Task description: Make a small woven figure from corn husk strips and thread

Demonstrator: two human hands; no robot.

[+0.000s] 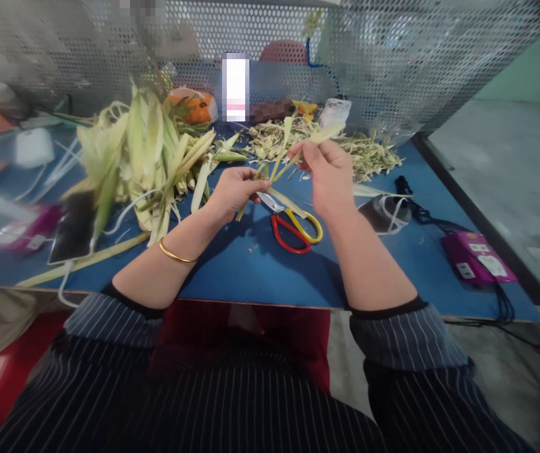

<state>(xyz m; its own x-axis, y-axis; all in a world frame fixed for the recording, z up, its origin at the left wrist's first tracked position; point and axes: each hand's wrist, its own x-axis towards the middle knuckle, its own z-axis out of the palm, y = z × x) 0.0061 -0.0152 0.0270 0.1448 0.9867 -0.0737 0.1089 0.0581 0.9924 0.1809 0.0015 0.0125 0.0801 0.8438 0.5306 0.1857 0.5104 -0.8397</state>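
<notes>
Thin strips of pale green corn husk (279, 165) run between my two hands above the blue table. My left hand (237, 192), with a gold bangle at the wrist, pinches their lower ends between thumb and fingers. Higher up and to the right, my right hand (329, 170) is closed on the upper part of a strip, and a pale husk end sticks out beyond its fingers. Just below lies a pair of scissors (295, 229) with one red and one yellow handle loop; their tips reach under my left hand.
A large heap of corn husks (144, 145) stands at left. Husk scraps (373, 157) are piled at the back right, before a perforated metal screen (383, 69). A black phone-like slab (72, 226), a dark cylinder (385, 214) with white cord and a purple box (477, 257) lie around.
</notes>
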